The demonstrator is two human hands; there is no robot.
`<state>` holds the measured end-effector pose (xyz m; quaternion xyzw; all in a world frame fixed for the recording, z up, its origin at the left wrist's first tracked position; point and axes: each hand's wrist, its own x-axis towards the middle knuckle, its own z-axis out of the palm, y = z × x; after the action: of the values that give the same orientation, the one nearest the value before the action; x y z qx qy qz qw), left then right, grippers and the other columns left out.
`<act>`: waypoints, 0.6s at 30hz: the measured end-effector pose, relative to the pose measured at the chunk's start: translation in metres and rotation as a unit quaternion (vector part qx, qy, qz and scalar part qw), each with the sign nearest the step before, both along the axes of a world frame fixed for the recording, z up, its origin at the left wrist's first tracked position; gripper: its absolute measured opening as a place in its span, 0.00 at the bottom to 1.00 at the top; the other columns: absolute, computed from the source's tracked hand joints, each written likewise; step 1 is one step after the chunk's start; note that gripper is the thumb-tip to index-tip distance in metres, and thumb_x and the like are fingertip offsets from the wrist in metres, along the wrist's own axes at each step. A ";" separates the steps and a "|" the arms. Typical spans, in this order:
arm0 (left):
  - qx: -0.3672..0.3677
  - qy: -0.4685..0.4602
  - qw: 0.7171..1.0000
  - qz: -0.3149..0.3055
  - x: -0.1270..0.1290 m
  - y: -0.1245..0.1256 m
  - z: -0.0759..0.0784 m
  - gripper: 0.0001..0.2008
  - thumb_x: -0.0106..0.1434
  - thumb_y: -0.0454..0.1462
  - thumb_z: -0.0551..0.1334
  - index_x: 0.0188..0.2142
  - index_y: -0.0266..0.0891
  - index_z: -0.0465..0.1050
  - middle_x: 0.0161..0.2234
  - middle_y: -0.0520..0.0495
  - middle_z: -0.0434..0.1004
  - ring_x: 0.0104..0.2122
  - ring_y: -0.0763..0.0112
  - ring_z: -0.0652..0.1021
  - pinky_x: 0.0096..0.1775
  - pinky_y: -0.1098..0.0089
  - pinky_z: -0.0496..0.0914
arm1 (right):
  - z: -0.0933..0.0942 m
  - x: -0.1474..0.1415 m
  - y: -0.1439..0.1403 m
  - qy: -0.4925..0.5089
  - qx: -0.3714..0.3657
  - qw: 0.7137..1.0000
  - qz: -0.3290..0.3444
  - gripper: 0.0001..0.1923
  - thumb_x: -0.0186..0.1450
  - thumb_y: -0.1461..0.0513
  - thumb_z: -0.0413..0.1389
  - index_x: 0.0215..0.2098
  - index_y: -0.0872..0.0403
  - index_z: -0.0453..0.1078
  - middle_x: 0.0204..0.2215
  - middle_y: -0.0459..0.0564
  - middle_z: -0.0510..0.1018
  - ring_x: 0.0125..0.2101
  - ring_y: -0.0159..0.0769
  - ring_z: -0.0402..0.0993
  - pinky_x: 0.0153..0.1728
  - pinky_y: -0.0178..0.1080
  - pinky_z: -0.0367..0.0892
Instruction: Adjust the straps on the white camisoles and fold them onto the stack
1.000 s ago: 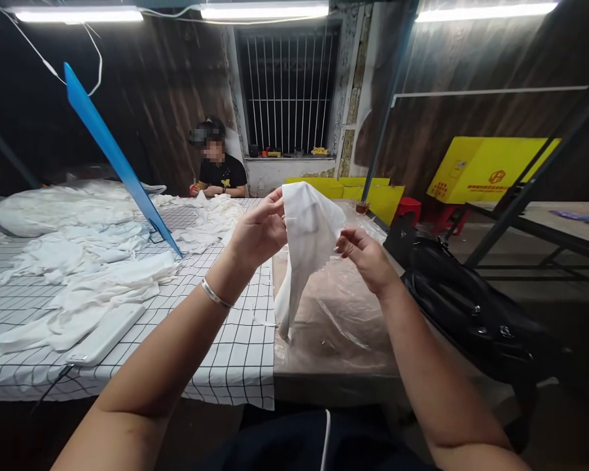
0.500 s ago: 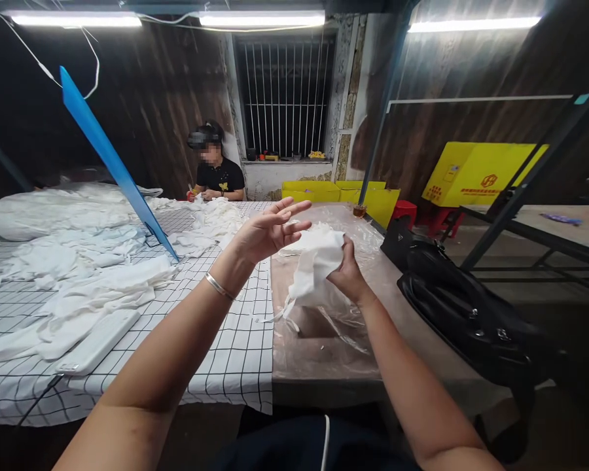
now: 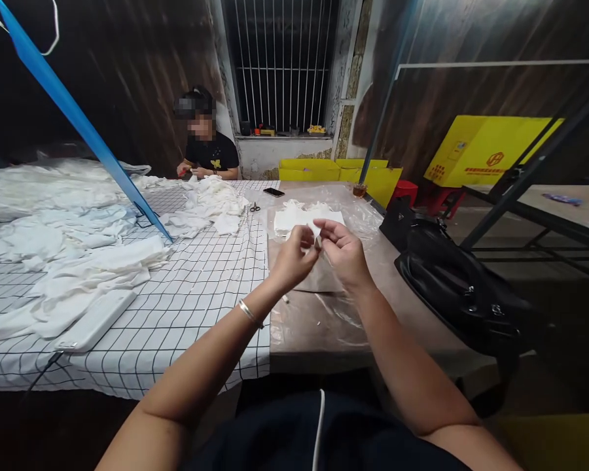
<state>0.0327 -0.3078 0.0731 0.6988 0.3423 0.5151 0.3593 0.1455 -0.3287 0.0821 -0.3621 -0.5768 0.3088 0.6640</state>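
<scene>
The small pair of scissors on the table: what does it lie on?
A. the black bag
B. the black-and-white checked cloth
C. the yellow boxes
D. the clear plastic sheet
B: the small pair of scissors lies at the right edge of the black-and-white checked cloth, just left of the clear plastic sheet.

Large yellow cardboard box (image 3: 491, 160) at two o'clock bears an orange logo and print, illegible.

Cloth pile (image 3: 73, 261) on table (image 3: 201, 307) left; bag (image 3: 451, 288) right; scissors (image 3: 254, 207), phone (image 3: 273, 192) behind.
</scene>
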 end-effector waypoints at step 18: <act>0.192 0.269 0.931 0.156 -0.054 0.071 0.101 0.08 0.54 0.29 0.56 0.31 0.36 0.72 0.30 0.47 0.74 0.35 0.67 0.74 0.42 0.67 0.68 | -0.028 0.115 0.043 -0.326 -0.232 0.884 -0.241 0.10 0.50 0.63 0.66 0.25 0.54 0.67 0.23 0.46 0.72 0.27 0.37 0.69 0.29 0.37 0.61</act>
<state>-0.0212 -0.2371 0.1743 0.8047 0.4253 0.4133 0.0286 0.2605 -0.2861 0.0540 -0.7136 -0.5677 0.1288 0.3898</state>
